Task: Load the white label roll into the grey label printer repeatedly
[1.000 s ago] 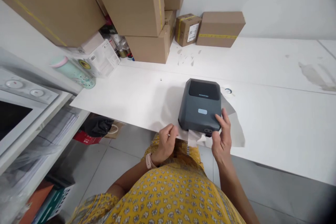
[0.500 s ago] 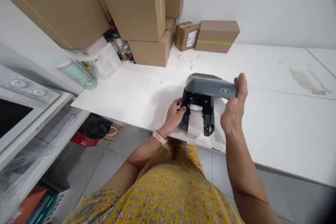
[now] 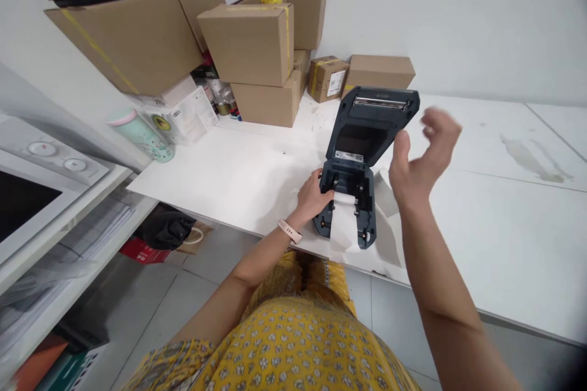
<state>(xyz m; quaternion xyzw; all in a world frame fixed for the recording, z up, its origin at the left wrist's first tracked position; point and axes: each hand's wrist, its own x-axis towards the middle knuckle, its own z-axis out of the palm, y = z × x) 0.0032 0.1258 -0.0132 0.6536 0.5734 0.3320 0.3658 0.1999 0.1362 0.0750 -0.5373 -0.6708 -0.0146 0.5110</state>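
Observation:
A dark label printer (image 3: 369,217) stands at the table's front edge with its lid (image 3: 338,128) raised and tilted back. Inside lies a small white paper roll (image 3: 343,198), from which a paper strip (image 3: 343,229) runs over the front. My left hand (image 3: 312,197) grips the printer's left side wall, thumb on the inner rim by the roll. To the right of the raised lid, my right hand (image 3: 419,165) is apart from it, fingers spread and somewhat blurred, holding nothing. A curled white sheet of backing paper (image 3: 387,238) lies right of the printer.
Cardboard boxes (image 3: 247,43) are stacked at the back left, with two smaller ones, including a labelled box (image 3: 328,78), against the wall. A mint bottle (image 3: 144,137) and a white box (image 3: 188,116) stand at left. Beside the table is a microwave (image 3: 41,177).
The printer's lid has swung up and back, baring its underside. My right hand has let go of the lid and moved right, fingers spreading. My left hand stays on the printer's side.

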